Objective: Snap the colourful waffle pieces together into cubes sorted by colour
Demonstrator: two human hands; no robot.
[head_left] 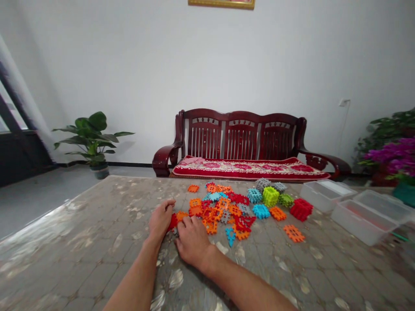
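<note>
My left hand (161, 218) rests low over the table at the left end of a loose pile of plastic interlocking tiles. Its fingers curl against a red interlocking tile (173, 221). Close beside it, my right hand (193, 240) is bent with its fingertips turned toward the same spot; what lies under them is mostly hidden. An orange tile (181, 215) shows just beyond the fingers, between the two hands. To the right spreads the pile, with orange tiles (210, 226), red tiles (244, 223) and a blue triangular tile (230, 236).
Stacked tiles stand farther right: blue (254, 195), lime green (270, 196) and red (301, 209). A single orange tile (294, 233) lies nearer me. Clear plastic boxes (363, 222) are at the right of the patterned tablecloth (106, 242). Behind stands a wooden bench (241, 138).
</note>
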